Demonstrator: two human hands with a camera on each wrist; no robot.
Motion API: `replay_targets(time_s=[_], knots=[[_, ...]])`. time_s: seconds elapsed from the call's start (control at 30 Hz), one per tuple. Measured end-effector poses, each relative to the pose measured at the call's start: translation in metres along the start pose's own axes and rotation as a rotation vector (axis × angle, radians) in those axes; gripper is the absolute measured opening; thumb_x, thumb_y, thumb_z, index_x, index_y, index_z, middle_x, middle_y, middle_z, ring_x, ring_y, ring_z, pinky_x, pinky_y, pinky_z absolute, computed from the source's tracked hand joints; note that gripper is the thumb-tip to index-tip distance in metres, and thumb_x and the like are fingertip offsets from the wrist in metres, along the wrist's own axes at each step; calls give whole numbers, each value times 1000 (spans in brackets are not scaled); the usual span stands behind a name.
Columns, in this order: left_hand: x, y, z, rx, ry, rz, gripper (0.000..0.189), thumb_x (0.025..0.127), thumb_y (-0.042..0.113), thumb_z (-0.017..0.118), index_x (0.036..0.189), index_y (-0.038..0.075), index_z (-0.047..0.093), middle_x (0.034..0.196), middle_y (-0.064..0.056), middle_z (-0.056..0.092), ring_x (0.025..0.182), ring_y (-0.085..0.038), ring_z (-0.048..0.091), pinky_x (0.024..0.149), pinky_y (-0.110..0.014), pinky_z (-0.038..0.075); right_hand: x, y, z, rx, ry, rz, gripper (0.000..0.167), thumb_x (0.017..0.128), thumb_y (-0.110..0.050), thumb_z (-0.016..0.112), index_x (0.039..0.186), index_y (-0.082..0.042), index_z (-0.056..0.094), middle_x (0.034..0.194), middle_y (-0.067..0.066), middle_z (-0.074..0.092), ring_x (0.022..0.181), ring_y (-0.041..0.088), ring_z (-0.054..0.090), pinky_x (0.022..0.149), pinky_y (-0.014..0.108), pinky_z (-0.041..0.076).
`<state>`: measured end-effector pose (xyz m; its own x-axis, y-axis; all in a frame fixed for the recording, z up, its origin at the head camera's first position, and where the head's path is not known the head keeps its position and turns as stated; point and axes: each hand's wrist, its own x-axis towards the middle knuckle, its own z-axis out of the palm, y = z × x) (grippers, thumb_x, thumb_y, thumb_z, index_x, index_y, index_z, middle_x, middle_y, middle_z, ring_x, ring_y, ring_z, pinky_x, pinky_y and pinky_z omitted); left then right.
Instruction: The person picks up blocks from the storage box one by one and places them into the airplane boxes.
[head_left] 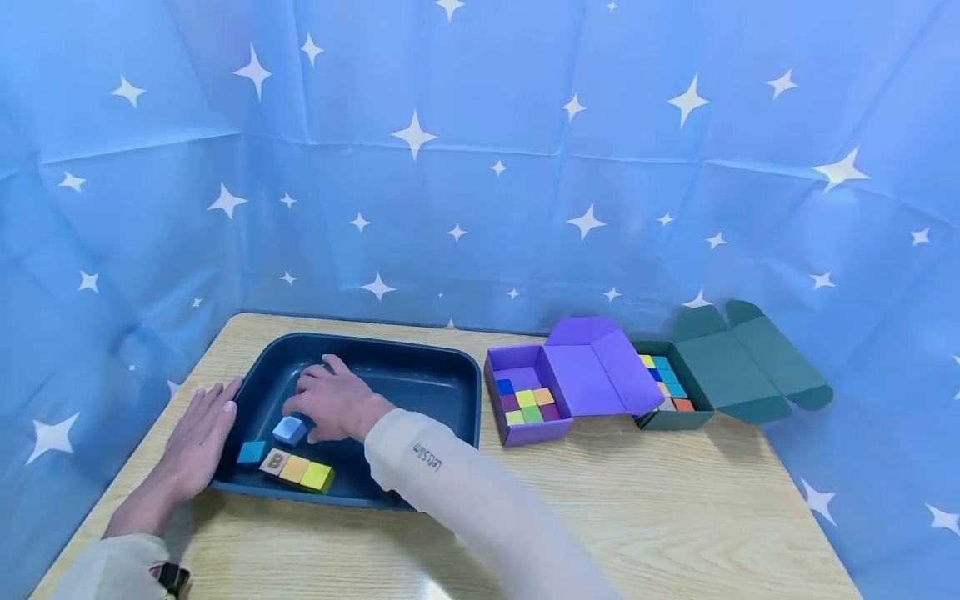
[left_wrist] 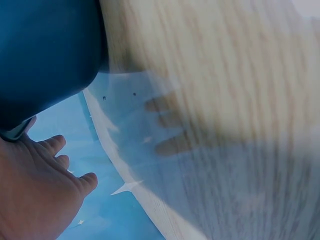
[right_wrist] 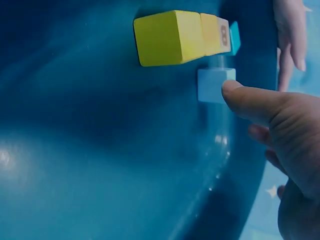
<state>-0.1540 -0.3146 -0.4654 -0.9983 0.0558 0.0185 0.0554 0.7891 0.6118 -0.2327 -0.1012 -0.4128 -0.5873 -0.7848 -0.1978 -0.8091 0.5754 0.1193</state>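
My right hand [head_left: 337, 402] is inside the dark blue tray [head_left: 420, 343], fingers spread and loosely bent. Right beside it lies a light blue block [head_left: 289, 430]. In the right wrist view one fingertip overlaps a corner of this block [right_wrist: 212, 86]; whether it touches cannot be told. Nearer the tray's front left are a teal block [head_left: 251, 452] and a touching row: a block with a letter B [head_left: 274, 462], a light orange block [head_left: 294, 469] and a yellow block [head_left: 318, 477]. With fingers straight, my left hand [head_left: 197, 433] rests against the tray's left rim.
To the tray's right stands an open purple box [head_left: 536, 431] holding several coloured blocks. Farther right an open green box [head_left: 675, 419] also has several blocks. Both lids fold out rightward. A blue curtain with white stars [head_left: 465, 192] surrounds the wooden table [head_left: 637, 508].
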Motion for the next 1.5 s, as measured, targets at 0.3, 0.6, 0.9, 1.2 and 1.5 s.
replay_targets(time_s=[0.3,0.6,0.9,1.2,1.5], knots=[[3,0,-1,-5,9,13,57,107,38,12,158,11,7,157,-36,5,146,-52,-13,108,-76,-3,2,-6,4,-28,-51,26,59,85,-56,65,138,-56,41,146,-23,43,142,4,28,126,40,6],[2,-1,0,13,-9,-11,58,107,39,12,158,12,5,158,-35,3,145,-53,-13,107,-78,-3,5,-9,6,-59,-127,38,65,85,-59,63,142,-60,31,152,-23,34,146,5,22,126,41,6],[2,1,-1,16,-10,-13,58,107,39,13,158,12,5,158,-35,4,146,-53,-13,107,-77,-2,10,-10,7,-45,-60,8,45,85,-53,68,127,-56,51,142,-22,45,140,5,30,125,41,11],[2,2,-1,9,13,10,57,107,37,17,158,11,9,156,-37,8,145,-54,-9,105,-79,1,6,-5,9,-12,-56,-14,25,88,-50,66,113,-51,61,128,-24,53,135,5,33,125,40,11],[1,1,-1,20,11,9,58,107,38,18,158,11,8,157,-37,7,145,-54,-10,107,-78,0,-8,9,3,32,-13,-9,26,90,-48,65,116,-46,61,137,-20,51,145,10,25,125,42,11]])
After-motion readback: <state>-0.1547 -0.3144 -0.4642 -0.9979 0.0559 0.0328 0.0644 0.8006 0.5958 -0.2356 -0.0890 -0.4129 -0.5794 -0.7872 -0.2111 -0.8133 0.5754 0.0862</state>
